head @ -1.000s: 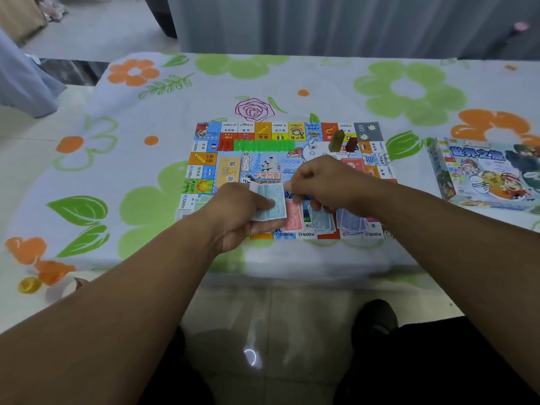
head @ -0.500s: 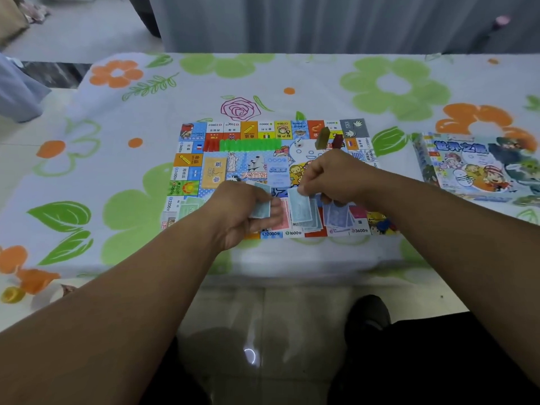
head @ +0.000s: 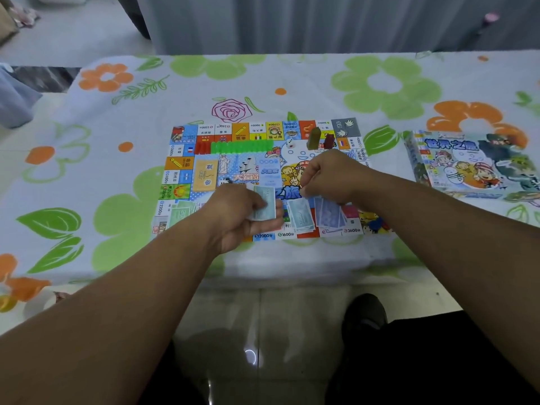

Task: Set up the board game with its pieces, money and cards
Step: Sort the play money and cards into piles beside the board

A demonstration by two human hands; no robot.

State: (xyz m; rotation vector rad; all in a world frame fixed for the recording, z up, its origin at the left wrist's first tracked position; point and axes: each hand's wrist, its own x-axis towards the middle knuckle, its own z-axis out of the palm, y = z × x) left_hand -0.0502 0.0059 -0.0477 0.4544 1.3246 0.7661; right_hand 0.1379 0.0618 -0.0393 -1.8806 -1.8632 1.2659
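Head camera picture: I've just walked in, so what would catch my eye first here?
Most striking is the colourful game board in the middle of the flowered tablecloth, with a row of green pieces along its far side. Over its near edge, the left hand grips a stack of pale blue notes, while the right hand hovers above sorted piles. The game's box lies to the right.

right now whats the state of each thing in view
board: flat, unfolded on table
left hand: gripping a stack of notes
right hand: fingers pinched above the board; contents unclear
note piles: laid on board's near edge
die: on board
box: closed, right of board
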